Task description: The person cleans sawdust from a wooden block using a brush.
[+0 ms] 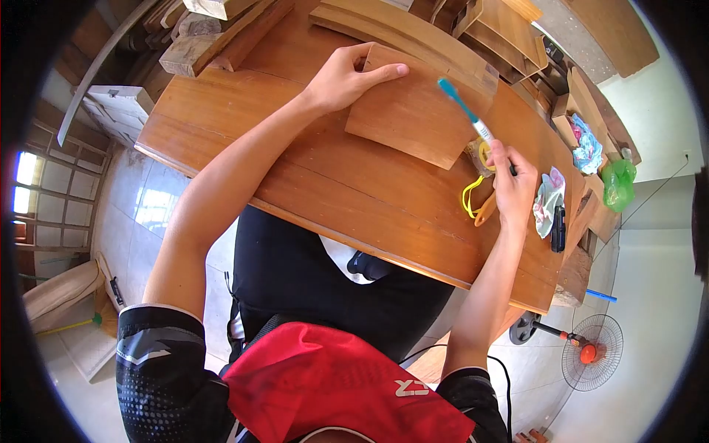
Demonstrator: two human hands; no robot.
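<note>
My left hand (343,80) grips a flat wooden board (413,111) at its far left corner, thumb on top and the other fingers hidden behind the edge. The board lies over the brown wooden table (317,199). In my right hand (513,181) is a slim marker pen (481,131), teal at its far end with a white printed band; the teal end points up and left over the board's right side. Just left of my right hand sits a tape measure (478,156) with a yellow strap (467,198). An orange-brown handle (485,210) lies beside the strap.
A crumpled cloth (549,201) and a black tool (558,229) lie at the table's right. Wood pieces (221,37) are stacked at the far left, shelving (502,37) stands beyond the table. A green plastic bag (619,184) and a fan (591,353) are farther right.
</note>
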